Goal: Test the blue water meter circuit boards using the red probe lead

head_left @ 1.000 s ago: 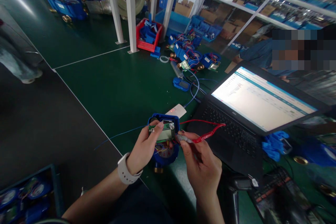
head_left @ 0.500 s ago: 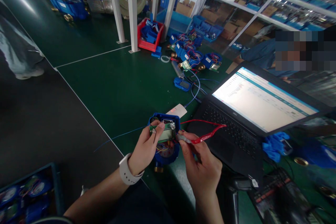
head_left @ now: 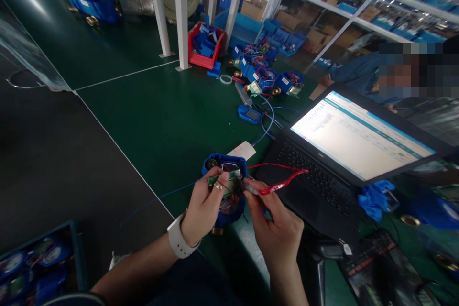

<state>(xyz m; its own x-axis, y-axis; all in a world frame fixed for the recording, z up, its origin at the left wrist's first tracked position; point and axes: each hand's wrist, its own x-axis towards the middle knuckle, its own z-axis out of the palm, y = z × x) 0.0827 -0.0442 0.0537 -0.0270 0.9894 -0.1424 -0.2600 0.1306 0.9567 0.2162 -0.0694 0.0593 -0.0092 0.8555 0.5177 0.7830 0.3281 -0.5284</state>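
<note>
My left hand (head_left: 206,205) grips a green circuit board (head_left: 226,184) between thumb and fingers, above an open blue meter housing (head_left: 232,215). My right hand (head_left: 274,222) pinches a small grey connector (head_left: 251,188) with a red-sleeved cable (head_left: 283,182) attached. Its tip is close to the right edge of the board; whether they touch I cannot tell. Coloured wires run inside the housing below the board, and a brass fitting (head_left: 217,231) shows at its lower end. A thin blue wire (head_left: 161,196) trails off to the left.
Right of my hands an open laptop (head_left: 311,167) stands lit. A white device (head_left: 242,151) lies behind the housing. Further back are several blue meters (head_left: 263,76) and a red bin (head_left: 204,60). A crate of meters (head_left: 77,258) is at lower left. Across the table sits a person (head_left: 355,74).
My left hand has shifted slightly right and tilted the circuit board, bringing its right end nearer the connector. My right hand has hardly moved. The person's legs at far left have gone from view.
</note>
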